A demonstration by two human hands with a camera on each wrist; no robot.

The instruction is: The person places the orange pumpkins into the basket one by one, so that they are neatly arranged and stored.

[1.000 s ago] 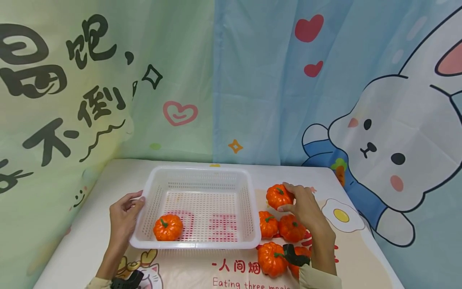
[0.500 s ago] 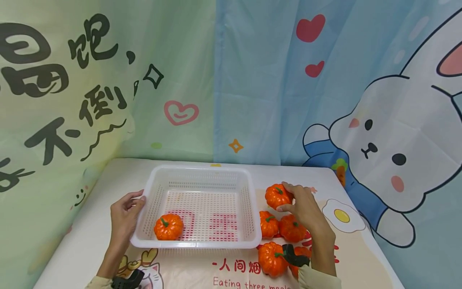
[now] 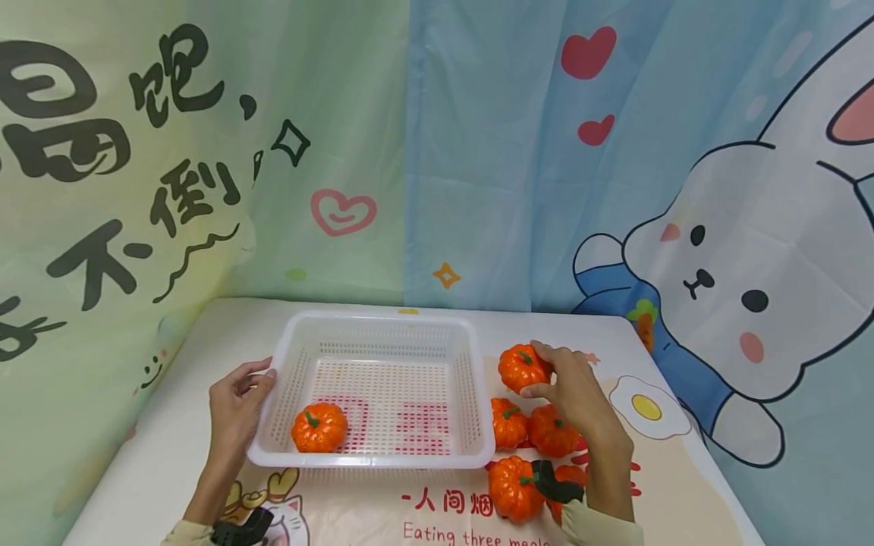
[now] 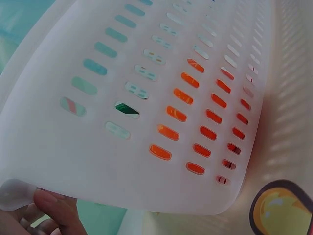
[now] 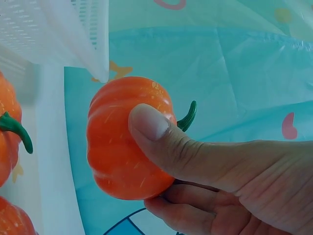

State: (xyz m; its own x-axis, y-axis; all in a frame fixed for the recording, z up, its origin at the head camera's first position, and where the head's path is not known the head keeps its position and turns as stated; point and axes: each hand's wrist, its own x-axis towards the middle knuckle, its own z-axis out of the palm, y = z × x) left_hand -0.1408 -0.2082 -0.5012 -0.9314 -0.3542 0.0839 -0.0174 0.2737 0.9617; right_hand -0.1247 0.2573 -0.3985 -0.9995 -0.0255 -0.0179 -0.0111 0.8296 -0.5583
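My right hand (image 3: 576, 390) grips an orange toy pumpkin (image 3: 523, 368) with a green stem, to the right of the white perforated basket (image 3: 369, 462). In the right wrist view the thumb of my right hand (image 5: 220, 171) lies across the side of the held pumpkin (image 5: 127, 147). My left hand (image 3: 235, 402) pinches the basket's left rim; in the left wrist view the fingers of my left hand (image 4: 49, 215) are at the rim's corner. One pumpkin (image 3: 319, 428) lies inside the basket at its front left.
Several more pumpkins stand on the table right of the basket, among them one (image 3: 554, 431) below my right hand and one (image 3: 515, 489) nearer the front edge. The table (image 3: 683, 485) has a printed cover; a patterned curtain (image 3: 471, 152) hangs behind it.
The pumpkin in my right hand has shifted slightly left and up. My left hand keeps its hold on the rim, and the basket stays nearly where it was.
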